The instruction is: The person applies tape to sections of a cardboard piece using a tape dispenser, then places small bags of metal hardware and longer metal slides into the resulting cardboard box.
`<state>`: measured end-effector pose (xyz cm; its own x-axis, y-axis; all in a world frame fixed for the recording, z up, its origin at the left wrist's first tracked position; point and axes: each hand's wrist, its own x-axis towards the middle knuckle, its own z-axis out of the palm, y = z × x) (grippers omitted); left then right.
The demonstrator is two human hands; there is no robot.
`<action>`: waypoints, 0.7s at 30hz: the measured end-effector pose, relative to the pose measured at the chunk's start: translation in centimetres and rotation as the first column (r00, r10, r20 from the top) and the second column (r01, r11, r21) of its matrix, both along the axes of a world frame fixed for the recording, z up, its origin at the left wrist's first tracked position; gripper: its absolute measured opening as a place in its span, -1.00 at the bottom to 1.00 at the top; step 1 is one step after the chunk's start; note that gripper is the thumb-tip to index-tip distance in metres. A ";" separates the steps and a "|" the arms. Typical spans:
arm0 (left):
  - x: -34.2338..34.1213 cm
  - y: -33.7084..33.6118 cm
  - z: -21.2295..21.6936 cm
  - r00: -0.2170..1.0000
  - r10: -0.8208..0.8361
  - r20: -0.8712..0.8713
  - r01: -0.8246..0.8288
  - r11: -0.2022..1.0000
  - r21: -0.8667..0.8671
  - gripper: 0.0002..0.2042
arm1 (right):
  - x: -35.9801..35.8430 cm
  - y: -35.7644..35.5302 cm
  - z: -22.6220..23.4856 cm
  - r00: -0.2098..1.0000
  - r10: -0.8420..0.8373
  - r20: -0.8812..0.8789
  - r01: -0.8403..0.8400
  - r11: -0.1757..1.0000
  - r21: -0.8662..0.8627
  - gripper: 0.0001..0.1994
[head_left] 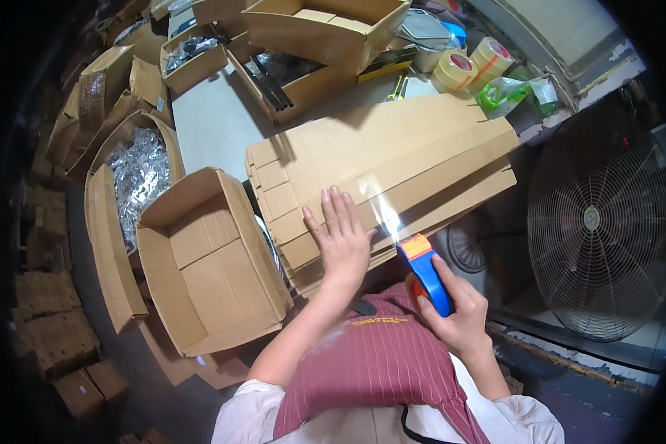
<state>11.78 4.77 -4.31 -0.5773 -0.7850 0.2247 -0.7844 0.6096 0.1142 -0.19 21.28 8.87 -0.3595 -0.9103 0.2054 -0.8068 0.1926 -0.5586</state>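
Observation:
Flat cardboard boxes (333,140) lie stacked on the table in front of me, their flaps toward the left. My left hand (342,235) rests flat on the top one near its front edge, fingers spread. In my right hand (455,303) is a blue and orange tape dispenser (426,270), held just off the stack's near edge. A strip of clear tape (381,207) runs from the dispenser's orange head onto the top cardboard, right of my left hand.
An open empty carton (211,259) stands at left, beside a box of clear plastic pieces (140,177). Further cartons (325,33) and tape rolls (455,70) sit at the back. A yellow cutter (398,87) lies beyond the stack. A large fan (599,222) stands at right.

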 end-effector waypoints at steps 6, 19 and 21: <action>0.2 -0.2 0.0 1.000 -0.017 -0.010 0.017 1.000 0.005 -0.11 | 0.3 0.4 -1.2 1.000 0.016 -0.010 -0.015 0.998 0.059 -0.32; 0.5 -0.7 0.2 0.983 -0.164 0.080 0.166 0.986 -0.020 -0.23 | -1.1 -0.7 -7.8 0.992 0.034 -0.121 -0.013 0.984 0.175 -0.27; 0.3 -1.1 0.7 0.961 -0.275 0.016 0.274 0.961 0.020 -0.25 | -1.6 -1.7 -8.3 0.991 0.052 -0.125 -0.023 0.974 0.223 -0.25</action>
<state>12.11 3.63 -3.65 -0.7751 -0.5993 0.1999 -0.5892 0.8000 0.1138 -1.77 19.57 0.60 -0.3082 -0.9505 0.0402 -0.8781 0.2680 -0.3963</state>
